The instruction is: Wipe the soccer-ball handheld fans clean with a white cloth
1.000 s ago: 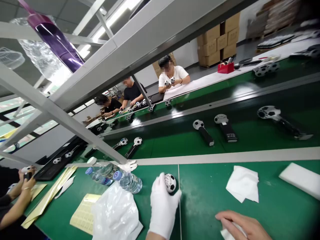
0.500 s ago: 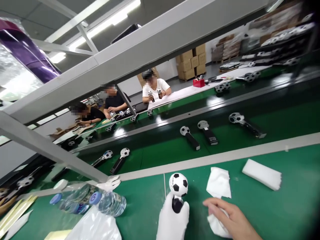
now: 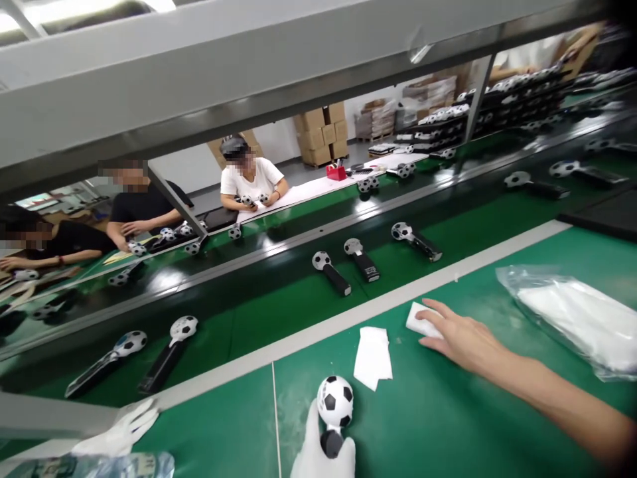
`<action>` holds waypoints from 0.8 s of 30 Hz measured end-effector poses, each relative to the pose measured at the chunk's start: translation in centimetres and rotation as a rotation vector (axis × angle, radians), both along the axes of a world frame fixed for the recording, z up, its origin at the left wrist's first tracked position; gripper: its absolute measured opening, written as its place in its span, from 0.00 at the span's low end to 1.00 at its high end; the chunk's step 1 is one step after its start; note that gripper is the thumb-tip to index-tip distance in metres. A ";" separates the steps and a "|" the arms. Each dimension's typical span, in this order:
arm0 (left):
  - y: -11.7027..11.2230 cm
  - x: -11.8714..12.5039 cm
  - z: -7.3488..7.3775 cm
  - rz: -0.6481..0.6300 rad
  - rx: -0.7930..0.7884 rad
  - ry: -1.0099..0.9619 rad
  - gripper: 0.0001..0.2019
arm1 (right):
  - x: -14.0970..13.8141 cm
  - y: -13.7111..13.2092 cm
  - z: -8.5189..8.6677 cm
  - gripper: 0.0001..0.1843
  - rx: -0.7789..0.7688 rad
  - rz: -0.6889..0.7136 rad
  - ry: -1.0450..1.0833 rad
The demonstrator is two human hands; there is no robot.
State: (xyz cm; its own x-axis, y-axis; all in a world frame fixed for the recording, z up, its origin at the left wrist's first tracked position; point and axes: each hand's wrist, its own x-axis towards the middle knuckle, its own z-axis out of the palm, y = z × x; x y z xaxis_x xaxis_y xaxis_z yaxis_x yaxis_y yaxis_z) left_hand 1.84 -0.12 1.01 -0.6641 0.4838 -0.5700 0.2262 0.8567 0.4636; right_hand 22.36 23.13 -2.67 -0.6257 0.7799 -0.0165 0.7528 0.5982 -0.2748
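Soccer-ball head (image 3: 335, 401), black and white, gloved left fingers (image 3: 312, 431) closed around its stem (image 3: 331, 443)

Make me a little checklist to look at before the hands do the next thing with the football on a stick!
1. White-gloved left hand holds the black-and-white football head on its black handle: ok.
2. Football head free of smudges: cannot tell, too small.
3. Bare right hand has its fingers on the folded white cloth: ok.
4. Right hand gloved: not ok; a white fabric glove lies on the green bench.
5. Flat white paper wipe lying clear of the football: ok.
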 end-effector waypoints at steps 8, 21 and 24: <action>0.2 0.4 -0.1 -0.087 0.030 -0.039 0.34 | -2.8 -3.7 2.8 0.10 -0.153 0.258 0.275; 0.6 1.6 0.5 -0.038 0.122 -0.012 0.32 | -9.0 -8.4 3.7 0.13 0.135 0.526 0.118; 0.5 1.5 0.1 -0.048 0.139 -0.012 0.32 | -9.0 -8.7 4.1 0.18 0.144 0.569 0.140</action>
